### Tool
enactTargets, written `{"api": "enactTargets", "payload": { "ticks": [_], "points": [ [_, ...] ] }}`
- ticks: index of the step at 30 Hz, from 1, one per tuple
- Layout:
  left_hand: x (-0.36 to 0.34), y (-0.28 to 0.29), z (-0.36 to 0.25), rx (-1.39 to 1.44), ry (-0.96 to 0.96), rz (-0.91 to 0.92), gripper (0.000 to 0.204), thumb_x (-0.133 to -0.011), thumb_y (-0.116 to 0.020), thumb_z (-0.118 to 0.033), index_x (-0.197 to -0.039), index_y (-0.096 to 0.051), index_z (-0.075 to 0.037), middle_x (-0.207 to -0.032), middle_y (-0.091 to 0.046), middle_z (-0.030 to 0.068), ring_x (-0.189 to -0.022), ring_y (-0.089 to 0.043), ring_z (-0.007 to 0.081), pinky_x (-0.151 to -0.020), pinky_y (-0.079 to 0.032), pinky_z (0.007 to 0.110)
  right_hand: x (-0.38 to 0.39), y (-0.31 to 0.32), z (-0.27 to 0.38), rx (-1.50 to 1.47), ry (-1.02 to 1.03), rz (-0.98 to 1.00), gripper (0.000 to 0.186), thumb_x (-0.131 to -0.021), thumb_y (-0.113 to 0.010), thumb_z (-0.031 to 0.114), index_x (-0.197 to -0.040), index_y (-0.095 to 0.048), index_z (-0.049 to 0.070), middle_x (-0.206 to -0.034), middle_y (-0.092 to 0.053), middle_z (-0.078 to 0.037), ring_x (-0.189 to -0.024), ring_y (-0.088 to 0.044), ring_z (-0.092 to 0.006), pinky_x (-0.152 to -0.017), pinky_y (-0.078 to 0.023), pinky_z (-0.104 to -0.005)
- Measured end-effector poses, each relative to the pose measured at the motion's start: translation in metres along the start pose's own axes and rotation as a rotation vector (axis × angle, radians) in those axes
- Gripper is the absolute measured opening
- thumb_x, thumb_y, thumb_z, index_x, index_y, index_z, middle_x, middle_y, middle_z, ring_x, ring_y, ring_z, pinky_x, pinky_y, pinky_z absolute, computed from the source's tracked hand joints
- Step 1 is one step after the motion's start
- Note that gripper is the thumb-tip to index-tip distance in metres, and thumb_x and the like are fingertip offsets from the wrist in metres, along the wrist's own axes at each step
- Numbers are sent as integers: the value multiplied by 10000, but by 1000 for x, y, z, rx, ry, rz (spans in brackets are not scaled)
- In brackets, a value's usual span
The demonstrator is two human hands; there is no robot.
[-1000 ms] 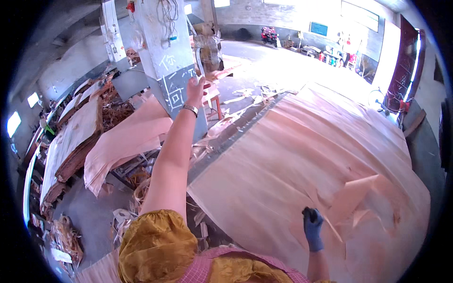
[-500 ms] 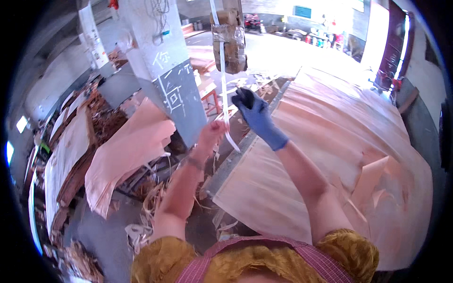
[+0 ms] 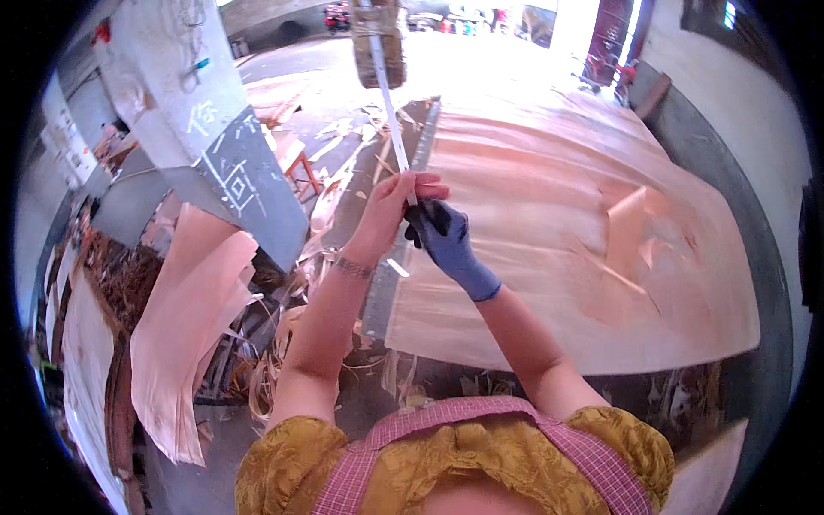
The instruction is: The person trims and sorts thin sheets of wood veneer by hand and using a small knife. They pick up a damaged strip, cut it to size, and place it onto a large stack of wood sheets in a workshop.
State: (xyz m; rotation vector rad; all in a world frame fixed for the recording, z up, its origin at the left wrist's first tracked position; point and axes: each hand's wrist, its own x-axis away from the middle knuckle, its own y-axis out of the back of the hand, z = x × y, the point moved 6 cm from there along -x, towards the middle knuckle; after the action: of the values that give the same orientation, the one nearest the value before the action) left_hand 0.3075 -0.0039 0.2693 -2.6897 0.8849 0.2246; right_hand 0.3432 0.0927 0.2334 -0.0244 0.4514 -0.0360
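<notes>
A white strap [image 3: 393, 129] hangs from a brown wrapped block [image 3: 379, 60] high in the middle. My left hand [image 3: 395, 197], bare with a metal watch band, is closed on the lower part of the strap, its fingertips reaching to the right. Just below it my right hand [image 3: 442, 240], in a blue glove with dark fingers, grips the same strap. Both hands are over the left edge of a large pale pinkish veneer sheet [image 3: 566, 146], which has a torn, folded flap [image 3: 627, 219] on the right.
A grey-and-white pillar [image 3: 180, 86] with painted marks stands at the left, beside an orange stool [image 3: 305, 167]. Stacked veneer sheets [image 3: 180, 318] and scraps [image 3: 262, 378] lie at lower left. A curved-looking wall [image 3: 747, 120] and dark red door [image 3: 609, 39] are at the right.
My right hand rose from low on the right to the strap, then moved slightly down beside my left hand, which came lower and rightward onto the strap. The view has shifted.
</notes>
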Motion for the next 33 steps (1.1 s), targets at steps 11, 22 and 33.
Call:
{"api": "enactTargets", "payload": {
  "ticks": [11, 22, 33],
  "points": [
    [-19, -183, 107, 81, 367, 88, 649, -913, -559, -541, -1294, -489, -20, -1122, -640, 136, -1018, -633, 221, -848, -523, 329, 164, 210, 66, -146, -156, -387, 437, -857, -695, 55, -1260, -526, 28, -668, -583, -9, -509, -539, -64, -446, -398, -209],
    [-33, -457, 300, -414, 622, 800, 233, -873, -708, -293, -879, -667, -63, -766, -614, -45, -692, -532, 42, -644, -428, 202, 352, 438, 23, -86, -434, -697, 533, -846, -726, 113, -1324, -501, 47, -699, -629, -29, -510, -555, -73, -442, -415, -210],
    [-232, -627, 505, -1028, 67, 523, 235, -771, -692, -298, -800, -712, -66, -754, -683, 81, -747, -651, 184, -660, -484, 340, 435, 668, -88, -77, -731, -1025, 255, -904, -660, 268, -993, -663, 29, -698, -654, -65, -465, -526, -99, -438, -426, -240]
  ]
}}
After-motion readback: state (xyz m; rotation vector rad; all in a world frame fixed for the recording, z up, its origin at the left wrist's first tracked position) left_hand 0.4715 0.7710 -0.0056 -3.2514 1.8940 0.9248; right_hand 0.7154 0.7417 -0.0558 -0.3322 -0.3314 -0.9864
